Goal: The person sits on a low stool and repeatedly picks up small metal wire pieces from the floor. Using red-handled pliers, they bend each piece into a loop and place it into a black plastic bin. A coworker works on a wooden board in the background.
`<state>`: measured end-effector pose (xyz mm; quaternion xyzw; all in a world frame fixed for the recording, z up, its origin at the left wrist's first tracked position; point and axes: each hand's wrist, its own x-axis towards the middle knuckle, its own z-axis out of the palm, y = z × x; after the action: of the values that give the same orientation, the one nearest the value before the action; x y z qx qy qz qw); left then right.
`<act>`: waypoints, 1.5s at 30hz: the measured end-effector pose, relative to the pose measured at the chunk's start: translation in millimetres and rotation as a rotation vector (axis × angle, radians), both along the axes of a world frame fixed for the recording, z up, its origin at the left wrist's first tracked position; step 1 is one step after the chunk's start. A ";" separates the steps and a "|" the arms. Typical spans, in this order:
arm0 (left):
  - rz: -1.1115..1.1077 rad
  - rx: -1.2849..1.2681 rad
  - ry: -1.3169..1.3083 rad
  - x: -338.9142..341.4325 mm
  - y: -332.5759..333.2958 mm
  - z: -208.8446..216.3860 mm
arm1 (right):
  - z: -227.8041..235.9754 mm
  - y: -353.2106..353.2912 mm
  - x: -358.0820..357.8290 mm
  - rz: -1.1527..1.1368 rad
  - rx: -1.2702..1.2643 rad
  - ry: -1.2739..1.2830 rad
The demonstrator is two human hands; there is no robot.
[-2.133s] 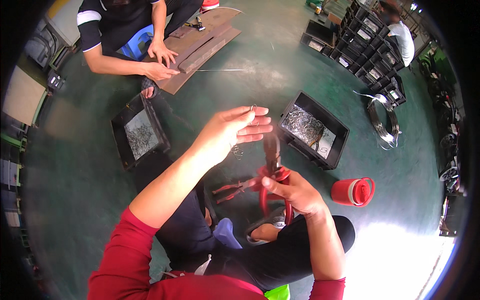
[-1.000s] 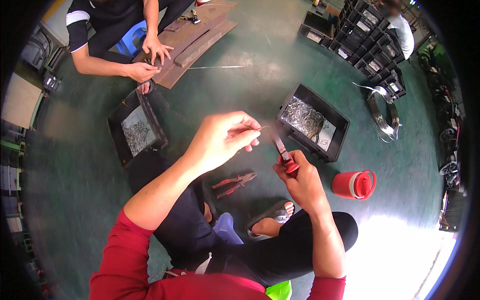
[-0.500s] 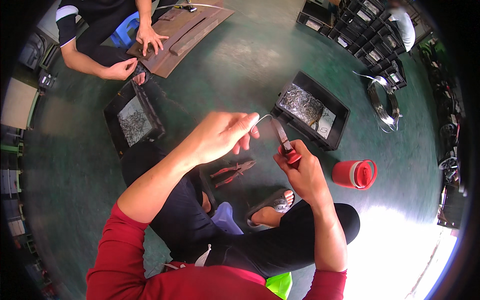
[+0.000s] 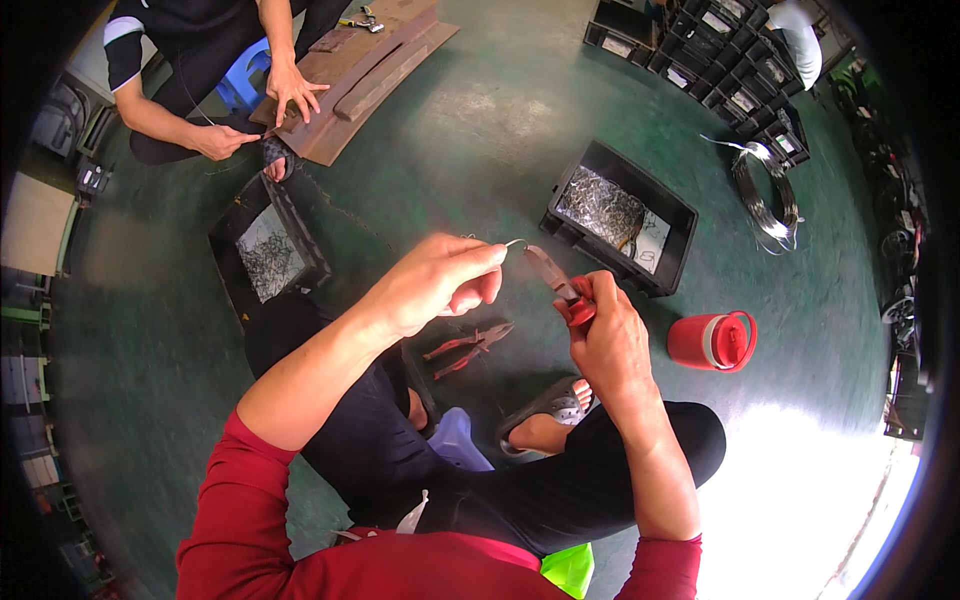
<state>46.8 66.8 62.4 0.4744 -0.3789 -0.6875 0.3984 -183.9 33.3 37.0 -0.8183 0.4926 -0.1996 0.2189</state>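
While I stand watching, taking the hands as the clock's centre and twelve as straight ahead of the seated person, the green floor (image 4: pixel 470 190) spreads all around. Between one and two rises a stack of black crates (image 4: pixel 735 60); at ten a co-worker (image 4: pixel 195 70) sits by a brown board (image 4: pixel 330 130), one palm spread on it. A black bin (image 4: pixel 680 240) at two holds a heap of thin metal pieces, and a second bin (image 4: pixel 298 232) at nine holds more. Between two and three lies a wire coil (image 4: pixel 748 200), with a red jug (image 4: pixel 690 342) on its side near four. The right hand (image 4: pixel 612 335), just past four, is wrapped tightly around the red handles of the held pliers (image 4: pixel 552 272), whose dark nose points toward eleven. The left hand (image 4: pixel 435 280), around eight, is pinched closed, thumb against fingers. Spare pliers (image 4: pixel 488 337) lie on the floor at seven, handles spread. Smallest is the curved wire (image 4: pixel 516 242), gripped in that pinch at the centre, its free end by the pliers' tip; whether the pliers bite it, I cannot tell.
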 end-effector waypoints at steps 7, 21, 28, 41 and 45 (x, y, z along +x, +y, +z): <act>0.007 0.047 0.103 2.4 0.1 -3.4 | 2.0 -0.7 2.2 -0.001 -0.196 0.064; 0.046 -0.250 -0.419 -6.3 0.5 -4.3 | 3.6 -6.3 -2.4 0.011 0.081 0.033; 0.060 -0.295 -0.433 -4.9 -2.0 -2.5 | 12.4 -7.4 -9.1 0.100 0.508 -0.088; 0.017 -0.097 -0.058 3.1 -3.4 -5.9 | 19.9 -8.7 -11.3 0.156 0.864 -0.162; -0.014 -0.101 -0.059 3.3 -3.1 -7.0 | 20.5 -8.0 -11.9 0.162 0.881 -0.150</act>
<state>50.1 63.8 55.4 0.4711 -0.4279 -0.6562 0.4055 -195.8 25.3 57.5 -0.6664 0.4476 -0.0119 0.5962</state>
